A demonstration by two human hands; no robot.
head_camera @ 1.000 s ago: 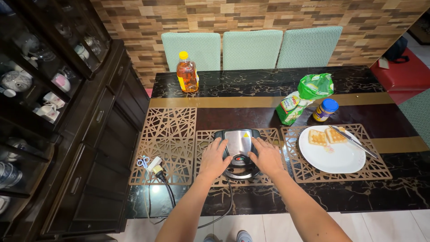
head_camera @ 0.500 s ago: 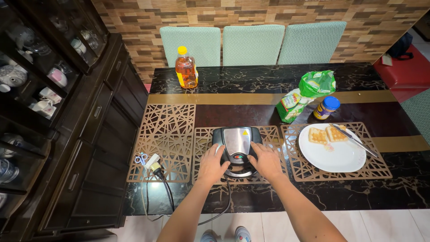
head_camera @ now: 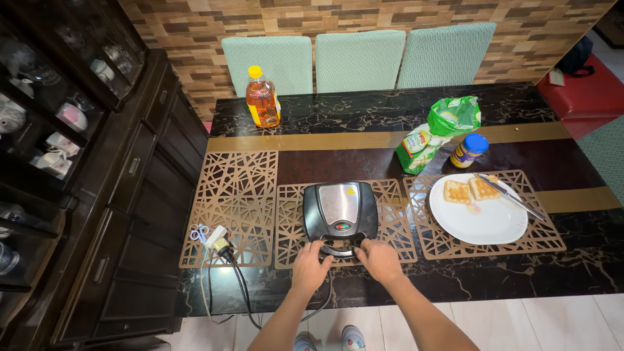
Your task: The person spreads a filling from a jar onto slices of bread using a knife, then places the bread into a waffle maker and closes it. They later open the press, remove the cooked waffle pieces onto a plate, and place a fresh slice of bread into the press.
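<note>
Black and brushed steel, that's the sandwich press (head_camera: 340, 211), sitting shut on the middle placemat (head_camera: 395, 224) of the dark marble table (head_camera: 572, 273). Its long axis runs away from us towards the chairs (head_camera: 355, 60), and its handle end points straight back at our body. We've got both hands down at that near end: our left hand (head_camera: 311, 266) has its fingers curled around the left part of the handle, our right hand (head_camera: 379, 260) curled around the right part, both closed lightly on it.

Off to our right, a white plate (head_camera: 480, 221) carries two pieces of toast (head_camera: 469, 190) with a knife (head_camera: 512, 197) laid across its rim. Beyond it stand a blue-lidded jar (head_camera: 469, 150) and a green bread bag (head_camera: 439, 132). Far left on the table, a bottle of amber liquid (head_camera: 262, 97). By our left hand, a plug and cord (head_camera: 224, 250) with small scissors (head_camera: 199, 232) just beside.
</note>
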